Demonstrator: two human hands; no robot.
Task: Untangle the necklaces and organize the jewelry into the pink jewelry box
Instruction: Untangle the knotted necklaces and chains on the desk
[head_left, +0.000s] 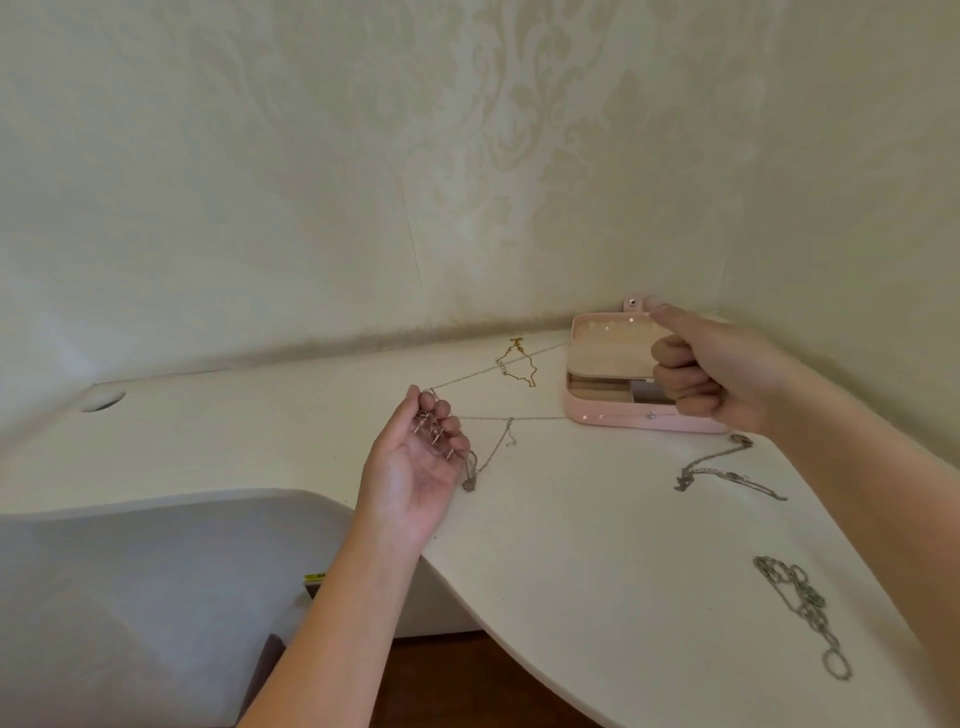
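Right hand (727, 374) lifts the box lid (608, 348); left hand (415, 467) cups a spiked necklace (434, 426).
Pink box (613, 422) sits half open at the table's (571, 545) far corner, right fingers curled round its lid; gold chain (519, 364) just beside it, link chain (802, 608) nearer.

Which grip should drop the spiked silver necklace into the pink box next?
Left. The left grip already holds the spiked silver chain necklace near the pink rectangular jewelry box; the right grip is busy holding the box's pink lid open.
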